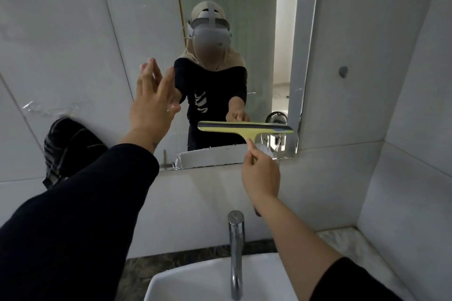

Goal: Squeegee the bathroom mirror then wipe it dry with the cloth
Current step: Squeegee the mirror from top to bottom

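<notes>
Nearest, a chrome tap (236, 252) rises over the white ceramic basin (195, 278). Above it, the right hand (260, 176) pinches the handle of a yellow plastic squeegee with a dark rubber blade (244, 127), the blade level across the lower right of the wall-mounted rectangular mirror (244, 32). The left hand (152, 102), fingers straight and spread, is raised at the mirror's left edge, beside a dark striped cloth (66, 151) against the white tiled wall (61, 44).

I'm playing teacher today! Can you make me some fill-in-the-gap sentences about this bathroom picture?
1. The right hand holds a yellow ____ against the mirror.
2. The left hand is raised with its fingers ____.
3. The squeegee blade sits near the mirror's ____ edge.
4. Below the mirror, a metal ____ stands over the white sink.

Missing words: squeegee; straight; bottom; tap
</notes>
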Demonstrator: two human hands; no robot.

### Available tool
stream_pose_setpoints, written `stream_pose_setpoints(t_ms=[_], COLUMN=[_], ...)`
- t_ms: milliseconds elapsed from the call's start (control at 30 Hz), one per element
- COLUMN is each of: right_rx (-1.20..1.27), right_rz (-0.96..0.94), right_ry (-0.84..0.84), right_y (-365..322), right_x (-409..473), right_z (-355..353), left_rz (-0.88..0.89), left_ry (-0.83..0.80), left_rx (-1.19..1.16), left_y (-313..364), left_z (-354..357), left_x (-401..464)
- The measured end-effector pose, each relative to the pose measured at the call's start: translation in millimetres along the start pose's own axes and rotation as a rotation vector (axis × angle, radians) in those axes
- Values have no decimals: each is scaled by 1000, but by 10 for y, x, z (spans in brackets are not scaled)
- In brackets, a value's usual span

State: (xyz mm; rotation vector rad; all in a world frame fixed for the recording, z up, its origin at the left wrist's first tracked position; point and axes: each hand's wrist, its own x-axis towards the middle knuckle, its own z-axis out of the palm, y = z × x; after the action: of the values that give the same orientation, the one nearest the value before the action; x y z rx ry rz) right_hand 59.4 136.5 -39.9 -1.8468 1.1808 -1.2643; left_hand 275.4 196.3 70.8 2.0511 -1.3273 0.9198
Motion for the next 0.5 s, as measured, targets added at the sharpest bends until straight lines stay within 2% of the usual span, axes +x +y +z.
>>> stream_pose_setpoints(t_ms=[133,367,500], right_rx=[-56,-541,-653], right_rz=[-68,-585,-708], right_ry=[-42,-261,-381], right_y=[-88,-334,-418], right_x=[-151,-309,-305], right_z=[177,420,554], left_rz=[44,54,48], left_ry=[12,-28,-20], left_rx=[23,57,67], left_y=[1,-119,-116], left_z=[-27,-52,-11], left_x=[-3,-14,-23])
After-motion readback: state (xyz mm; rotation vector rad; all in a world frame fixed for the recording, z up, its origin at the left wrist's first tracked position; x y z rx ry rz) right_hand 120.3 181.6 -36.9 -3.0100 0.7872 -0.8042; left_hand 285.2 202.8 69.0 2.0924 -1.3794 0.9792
